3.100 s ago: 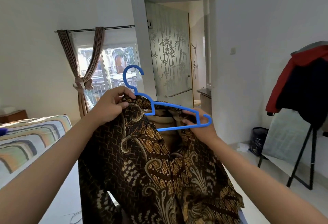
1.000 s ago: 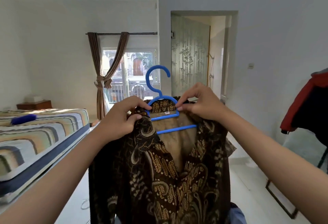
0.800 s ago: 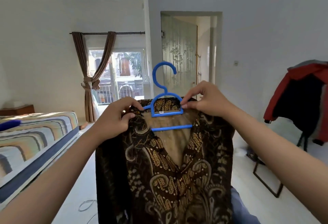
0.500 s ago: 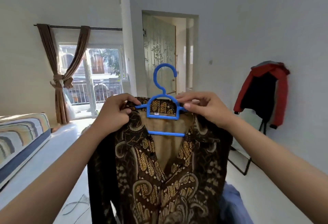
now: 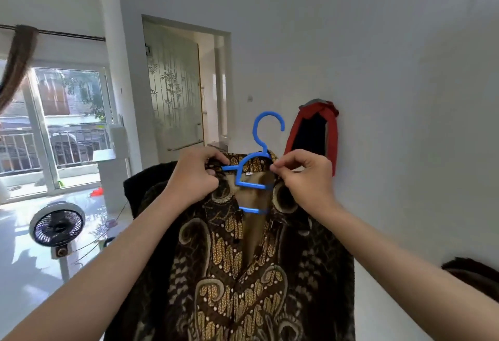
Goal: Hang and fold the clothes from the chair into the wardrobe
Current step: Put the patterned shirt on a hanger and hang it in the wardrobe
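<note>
A dark brown batik shirt with gold swirls hangs in front of me on a blue plastic hanger, its front open and the hook pointing up. My left hand grips the shirt's left shoulder and collar over the hanger arm. My right hand pinches the collar on the right side of the hanger. The lower shirt runs out of view at the bottom. The wardrobe and the chair are out of sight.
A red and dark jacket hangs by the white wall on the right. A standing fan is on the floor at the left, near a glass door. A frosted bathroom door is straight ahead.
The view has swung to the right: the bed has left the frame and the fan has come in. Both hands have kept hold of the shirt on the hanger, close to the collar.
</note>
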A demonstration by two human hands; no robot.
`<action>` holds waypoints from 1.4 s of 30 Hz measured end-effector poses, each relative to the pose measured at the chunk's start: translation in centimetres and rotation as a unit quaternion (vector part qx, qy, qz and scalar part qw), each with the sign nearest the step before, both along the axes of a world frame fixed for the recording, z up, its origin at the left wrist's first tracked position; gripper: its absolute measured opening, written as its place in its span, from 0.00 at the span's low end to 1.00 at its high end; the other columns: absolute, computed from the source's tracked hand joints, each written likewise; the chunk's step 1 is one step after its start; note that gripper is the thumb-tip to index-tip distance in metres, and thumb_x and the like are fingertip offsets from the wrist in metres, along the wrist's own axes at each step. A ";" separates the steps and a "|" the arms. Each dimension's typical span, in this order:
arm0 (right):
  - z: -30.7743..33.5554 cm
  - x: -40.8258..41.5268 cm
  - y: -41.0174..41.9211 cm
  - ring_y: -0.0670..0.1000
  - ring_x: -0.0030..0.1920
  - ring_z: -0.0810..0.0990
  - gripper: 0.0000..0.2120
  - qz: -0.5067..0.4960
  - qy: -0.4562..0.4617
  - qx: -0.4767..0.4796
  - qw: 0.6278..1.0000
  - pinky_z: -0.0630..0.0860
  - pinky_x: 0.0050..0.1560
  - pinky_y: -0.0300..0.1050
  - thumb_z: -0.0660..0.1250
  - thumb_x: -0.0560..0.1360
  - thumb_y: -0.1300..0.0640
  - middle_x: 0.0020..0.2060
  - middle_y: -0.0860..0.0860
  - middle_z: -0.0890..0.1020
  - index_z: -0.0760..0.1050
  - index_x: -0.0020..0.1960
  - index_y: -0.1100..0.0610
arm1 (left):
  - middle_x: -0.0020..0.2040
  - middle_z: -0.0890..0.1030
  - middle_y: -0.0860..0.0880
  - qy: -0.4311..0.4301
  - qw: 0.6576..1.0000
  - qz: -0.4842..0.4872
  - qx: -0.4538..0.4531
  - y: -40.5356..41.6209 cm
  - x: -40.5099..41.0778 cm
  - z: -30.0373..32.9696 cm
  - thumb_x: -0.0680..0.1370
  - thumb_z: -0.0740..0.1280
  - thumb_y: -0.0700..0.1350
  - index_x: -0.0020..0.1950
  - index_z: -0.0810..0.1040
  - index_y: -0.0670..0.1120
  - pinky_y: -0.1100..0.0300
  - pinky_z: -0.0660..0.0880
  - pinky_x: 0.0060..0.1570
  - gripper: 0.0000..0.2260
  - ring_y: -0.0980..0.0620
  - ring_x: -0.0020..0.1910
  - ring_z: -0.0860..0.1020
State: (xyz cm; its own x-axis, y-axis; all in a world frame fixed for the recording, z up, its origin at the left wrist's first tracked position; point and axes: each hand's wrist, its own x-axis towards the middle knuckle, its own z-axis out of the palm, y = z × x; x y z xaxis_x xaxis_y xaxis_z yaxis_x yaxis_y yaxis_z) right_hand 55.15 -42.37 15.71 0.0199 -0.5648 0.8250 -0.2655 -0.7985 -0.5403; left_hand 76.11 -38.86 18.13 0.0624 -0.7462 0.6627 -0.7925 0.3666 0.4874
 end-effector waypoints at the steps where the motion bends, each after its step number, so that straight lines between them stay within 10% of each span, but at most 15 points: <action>1: -0.2 -1.2 0.8 0.40 0.37 0.81 0.07 -0.009 -0.007 -0.004 1.000 0.75 0.40 0.30 0.75 0.69 0.66 0.33 0.44 0.82 0.82 0.37 0.55 | 0.45 0.79 0.53 0.005 1.000 -0.009 -0.004 0.1 -1.4 -0.1 0.67 0.62 0.27 0.46 0.82 0.47 0.75 0.65 0.41 0.19 0.59 0.43 0.74; 13: -2.1 -21.6 10.2 0.41 0.50 0.78 0.12 -0.146 0.169 -0.022 0.974 0.71 0.51 0.34 0.75 0.69 0.62 0.47 0.44 0.81 0.81 0.49 0.49 | 0.46 0.79 0.58 0.107 0.956 -0.272 0.014 3.1 -15.5 -1.5 0.71 0.63 0.24 0.43 0.80 0.52 0.77 0.70 0.50 0.22 0.72 0.46 0.77; 21: -1.6 -29.6 15.1 0.41 0.46 0.81 0.13 -0.208 0.132 -0.019 0.969 0.73 0.51 0.33 0.74 0.69 0.67 0.42 0.40 0.83 0.83 0.47 0.52 | 0.47 0.80 0.48 0.075 0.915 -0.395 0.023 3.2 -24.8 -1.6 0.67 0.75 0.42 0.49 0.78 0.64 0.57 0.74 0.49 0.19 0.45 0.42 0.76; 28: -0.1 -38.0 17.6 0.43 0.43 0.82 0.11 -0.305 0.115 -0.041 0.945 0.76 0.47 0.35 0.73 0.70 0.67 0.41 0.46 0.85 0.83 0.49 0.55 | 0.50 0.79 0.56 0.031 0.914 -0.404 -0.040 0.4 -34.2 -2.8 0.75 0.69 0.41 0.57 0.75 0.55 0.67 0.70 0.55 0.14 0.62 0.51 0.76; 42: 2.1 -49.3 20.2 0.44 0.46 0.82 0.19 -0.478 0.134 0.012 0.868 0.77 0.48 0.40 0.74 0.70 0.63 0.46 0.36 0.84 0.81 0.49 0.39 | 0.42 0.83 0.46 -0.002 0.794 -0.608 -0.009 -6.8 -53.0 0.1 0.76 0.66 0.38 0.46 0.81 0.46 0.57 0.75 0.50 0.05 0.52 0.43 0.80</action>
State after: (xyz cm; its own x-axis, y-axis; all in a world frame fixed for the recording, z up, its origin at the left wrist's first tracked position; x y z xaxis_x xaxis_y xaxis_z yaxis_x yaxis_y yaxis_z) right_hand 5.86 -22.13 17.82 -0.2780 -0.4453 0.8511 -0.9193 -0.1336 -0.3702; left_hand 23.11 -45.67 18.27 -0.6990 -0.2439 0.6723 0.1510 0.8685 0.4721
